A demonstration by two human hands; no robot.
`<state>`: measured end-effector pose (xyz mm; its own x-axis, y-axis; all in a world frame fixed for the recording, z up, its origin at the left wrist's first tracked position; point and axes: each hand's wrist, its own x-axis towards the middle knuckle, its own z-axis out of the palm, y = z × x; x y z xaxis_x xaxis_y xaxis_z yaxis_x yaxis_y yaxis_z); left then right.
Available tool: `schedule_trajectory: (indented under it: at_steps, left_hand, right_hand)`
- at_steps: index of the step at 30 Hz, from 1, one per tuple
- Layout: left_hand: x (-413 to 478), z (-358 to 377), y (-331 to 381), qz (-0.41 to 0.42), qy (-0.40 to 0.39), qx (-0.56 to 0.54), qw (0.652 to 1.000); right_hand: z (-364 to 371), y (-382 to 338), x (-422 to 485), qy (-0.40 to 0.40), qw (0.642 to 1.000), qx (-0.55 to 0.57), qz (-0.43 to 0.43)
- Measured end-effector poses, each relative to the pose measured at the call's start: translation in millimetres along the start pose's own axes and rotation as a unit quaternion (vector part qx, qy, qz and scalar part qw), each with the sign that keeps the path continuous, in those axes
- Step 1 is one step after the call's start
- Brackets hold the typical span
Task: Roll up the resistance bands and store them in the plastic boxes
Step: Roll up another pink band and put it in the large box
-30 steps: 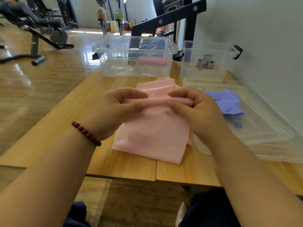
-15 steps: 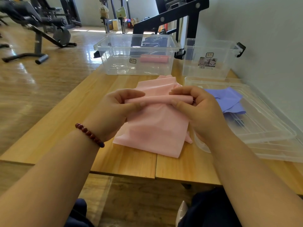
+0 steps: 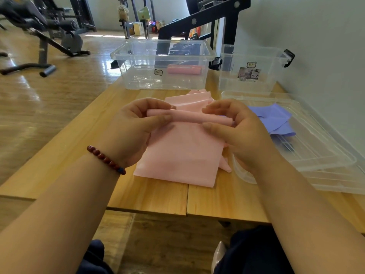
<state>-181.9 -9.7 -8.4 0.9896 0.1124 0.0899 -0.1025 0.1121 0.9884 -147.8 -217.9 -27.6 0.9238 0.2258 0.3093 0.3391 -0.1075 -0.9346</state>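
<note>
Both hands are working a pink resistance band [image 3: 183, 153] lying on the wooden table [image 3: 79, 147], in front of the boxes.

- The left hand [image 3: 128, 131] and right hand [image 3: 243, 133] are each pinching an end of the rolled-up part, thumb under and fingers curled over the top. The loose remainder is lying flat towards the person.
- The left wrist is wearing a bead bracelet [image 3: 106, 160].
- The large clear box [image 3: 138, 76] is sitting at the far edge of the table and holding one rolled pink band [image 3: 184, 69] against its right side.
- The smaller clear box [image 3: 266, 84], with black latches and a label, is standing just beside it on the right.
- The clear lids [image 3: 320, 147] are lying stacked by the wall, and a purple band [image 3: 276, 119] is resting unrolled on the upper one.
</note>
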Motion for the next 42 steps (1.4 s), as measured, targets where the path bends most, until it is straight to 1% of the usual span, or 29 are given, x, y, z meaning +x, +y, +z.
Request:
schedule_trajectory:
  at_steps: [2,5,10,14,17,19,21,23,25,27,32,34,36,39,42]
  left_hand:
    - [1.9,1.2,-1.1,0.004,-0.004,0.003,1.000]
    - [3.4,0.8,0.2,0.004,-0.018,0.016,1.000]
    - [0.8,-2.0,5.1,-0.020,-0.043,0.031,0.998]
    - [0.9,-0.2,4.9,-0.003,-0.023,0.043,0.999]
    - [1.6,-2.3,3.3,0.009,0.000,0.058,0.998]
    - [0.9,-3.7,3.6,0.016,0.006,0.062,0.998]
    - [1.9,-4.6,3.2,0.022,-0.003,0.056,0.998]
    - [1.5,-4.1,3.1,0.026,-0.028,0.043,0.998]
    - [0.8,-4.4,3.7,0.013,-0.050,0.025,0.998]
    - [-0.4,-5.0,3.9,0.003,-0.055,0.037,0.998]
    - [-2.7,-3.5,3.6,0.020,-0.018,0.108,0.994]
    - [-1.6,-4.1,2.8,0.030,-0.001,0.117,0.993]
    - [-0.6,-5.8,2.5,0.033,0.001,0.114,0.993]
    - [0.7,-8.1,1.3,0.035,-0.016,0.113,0.993]
    - [0.7,-8.5,1.1,0.025,-0.050,0.094,0.994]
  right_hand:
    - [-0.2,0.0,-0.4,0.007,1.000,0.004,0.018]
    - [1.1,-3.9,-1.1,0.037,0.999,-0.018,-0.006]
    - [-1.0,-9.1,-0.3,0.055,0.998,-0.003,-0.042]
    - [0.3,-9.3,-0.8,0.048,0.998,-0.016,-0.046]
    - [0.2,-9.5,-0.4,0.027,0.999,0.002,-0.027]
    - [0.0,-10.2,-0.6,0.032,0.999,0.004,-0.010]
    - [0.3,-11.0,-0.8,0.045,0.999,-0.013,-0.011]
    - [0.7,-12.3,-0.8,0.054,0.998,-0.021,-0.018]
    - [0.2,-13.8,-0.4,0.059,0.998,-0.014,-0.025]
    - [-0.6,-14.2,0.2,0.059,0.998,-0.008,-0.034]
    - [0.0,-13.9,0.6,0.044,0.998,-0.022,-0.047]
    - [0.3,-13.2,0.3,0.017,0.999,-0.018,-0.034]
    - [0.6,-11.1,0.9,0.010,1.000,0.003,-0.013]
    - [2.0,-11.2,2.6,0.044,0.999,-0.002,-0.013]
    - [2.5,-12.3,3.6,0.056,0.997,0.000,-0.044]
